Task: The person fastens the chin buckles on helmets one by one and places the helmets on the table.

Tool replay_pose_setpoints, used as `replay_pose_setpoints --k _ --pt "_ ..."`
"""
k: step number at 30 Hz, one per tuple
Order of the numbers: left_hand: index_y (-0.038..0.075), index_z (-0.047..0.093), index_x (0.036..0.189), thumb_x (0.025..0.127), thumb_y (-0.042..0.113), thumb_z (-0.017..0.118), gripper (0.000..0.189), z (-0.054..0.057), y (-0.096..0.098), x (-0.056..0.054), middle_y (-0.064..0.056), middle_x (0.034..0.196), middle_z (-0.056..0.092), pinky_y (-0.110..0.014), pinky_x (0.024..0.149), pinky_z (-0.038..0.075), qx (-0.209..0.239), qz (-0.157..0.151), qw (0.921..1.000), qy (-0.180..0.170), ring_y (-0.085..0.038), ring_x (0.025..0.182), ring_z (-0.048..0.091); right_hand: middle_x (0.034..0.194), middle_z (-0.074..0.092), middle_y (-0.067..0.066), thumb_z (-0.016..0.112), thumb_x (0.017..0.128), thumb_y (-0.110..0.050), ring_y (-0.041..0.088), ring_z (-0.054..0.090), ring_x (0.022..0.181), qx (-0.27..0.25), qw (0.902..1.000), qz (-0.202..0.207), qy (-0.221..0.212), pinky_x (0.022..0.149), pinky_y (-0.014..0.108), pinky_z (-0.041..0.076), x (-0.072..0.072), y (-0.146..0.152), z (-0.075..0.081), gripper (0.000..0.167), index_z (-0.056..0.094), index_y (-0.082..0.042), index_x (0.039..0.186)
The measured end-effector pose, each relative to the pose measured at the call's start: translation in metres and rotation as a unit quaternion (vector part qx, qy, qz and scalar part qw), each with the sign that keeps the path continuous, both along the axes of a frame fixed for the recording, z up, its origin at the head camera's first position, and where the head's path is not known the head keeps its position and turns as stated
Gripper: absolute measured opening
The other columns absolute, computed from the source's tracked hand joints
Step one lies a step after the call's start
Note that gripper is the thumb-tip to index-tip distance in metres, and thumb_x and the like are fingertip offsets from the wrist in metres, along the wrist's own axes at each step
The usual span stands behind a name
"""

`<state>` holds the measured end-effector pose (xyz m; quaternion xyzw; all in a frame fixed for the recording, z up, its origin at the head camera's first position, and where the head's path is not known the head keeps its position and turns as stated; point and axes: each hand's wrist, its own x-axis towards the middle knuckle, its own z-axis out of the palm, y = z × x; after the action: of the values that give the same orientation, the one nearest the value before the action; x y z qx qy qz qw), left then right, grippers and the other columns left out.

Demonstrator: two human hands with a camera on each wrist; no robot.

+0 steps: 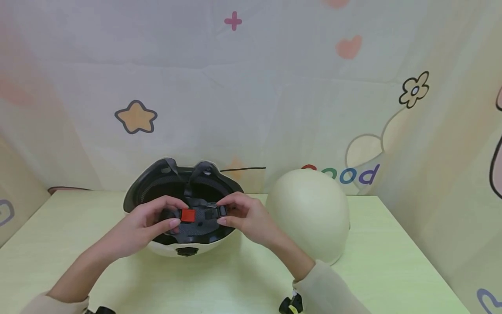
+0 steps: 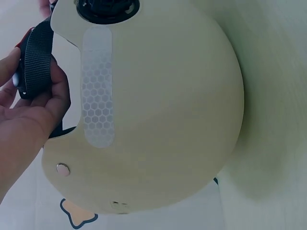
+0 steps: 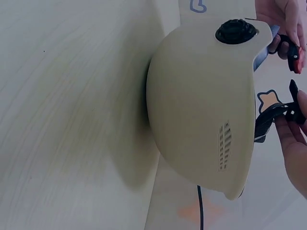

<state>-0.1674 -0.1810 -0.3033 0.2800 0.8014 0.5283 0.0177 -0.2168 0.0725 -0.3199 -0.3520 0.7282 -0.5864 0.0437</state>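
A cream helmet [image 1: 168, 249] lies upside down on the table, its black padded inside facing up. Over its opening, my left hand [image 1: 137, 226] pinches the red-and-black buckle half [image 1: 188, 215] on one chin strap. My right hand [image 1: 249, 218] pinches the black buckle clip [image 1: 215, 212] on the other strap. A short gap separates the two halves, which point at each other. In the left wrist view, the black strap [image 2: 38, 60] loops by the left fingers. The right wrist view shows the clip's prong [image 3: 293, 88] below the red part.
A second cream helmet [image 1: 310, 213] stands dome up to the right, close to my right forearm. The pale green table [image 1: 392, 261] meets a patterned curtain [image 1: 251, 87] at its back edge. A black adjuster dial [image 1: 187, 251] sits on the near side of the upturned helmet.
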Motion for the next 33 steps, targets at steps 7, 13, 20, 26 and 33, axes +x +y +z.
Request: replay_pose_setpoints --k 7,13,20,26,33 --pt "-0.001 0.050 0.117 0.091 0.004 0.055 0.027 -0.001 0.011 0.002 -0.018 0.104 0.055 -0.028 0.072 0.051 0.030 0.015 0.9994 0.000 -0.020 0.080 0.061 0.097 0.055 0.017 0.067 0.076 0.009 0.022 0.061 0.081 -0.027 0.9996 0.003 -0.004 0.074 0.030 0.052 0.002 0.000 0.001 0.030 0.058 0.007 0.105" --pt "-0.001 0.050 0.117 0.090 0.005 0.055 0.027 0.000 0.014 0.004 -0.019 0.106 0.055 -0.028 0.074 0.051 0.043 0.028 0.9987 -0.007 -0.021 0.080 0.062 0.095 0.057 0.015 0.067 0.076 0.010 0.022 0.061 0.081 -0.038 0.9992 0.008 0.002 0.073 0.028 0.052 0.004 0.000 0.003 0.031 0.058 0.007 0.105" --pt "0.000 0.049 0.118 0.091 0.006 0.055 0.029 0.000 0.014 0.006 -0.019 0.103 0.055 -0.029 0.073 0.051 0.051 0.034 0.9980 -0.016 -0.022 0.081 0.060 0.095 0.058 0.016 0.067 0.076 0.008 0.022 0.061 0.082 -0.033 0.9994 0.012 0.008 0.073 0.030 0.052 0.005 -0.001 0.007 0.031 0.058 0.006 0.106" --pt "0.000 0.048 0.119 0.092 0.005 0.053 0.028 -0.001 0.012 0.006 -0.019 0.104 0.054 -0.029 0.075 0.050 0.065 0.023 0.9975 -0.018 -0.023 0.082 0.060 0.096 0.058 0.017 0.067 0.078 0.007 0.021 0.061 0.083 -0.026 0.9995 0.015 -0.002 0.074 0.031 0.052 0.007 -0.003 0.011 0.031 0.058 0.005 0.107" --pt "-0.001 0.050 0.117 0.092 0.008 0.054 0.026 -0.001 0.013 0.005 -0.019 0.105 0.055 -0.027 0.075 0.050 0.064 0.031 0.9971 -0.027 -0.023 0.081 0.060 0.096 0.058 0.017 0.067 0.077 0.007 0.018 0.061 0.082 -0.030 0.9994 0.016 -0.010 0.073 0.029 0.052 0.007 -0.004 0.010 0.031 0.058 0.006 0.107"
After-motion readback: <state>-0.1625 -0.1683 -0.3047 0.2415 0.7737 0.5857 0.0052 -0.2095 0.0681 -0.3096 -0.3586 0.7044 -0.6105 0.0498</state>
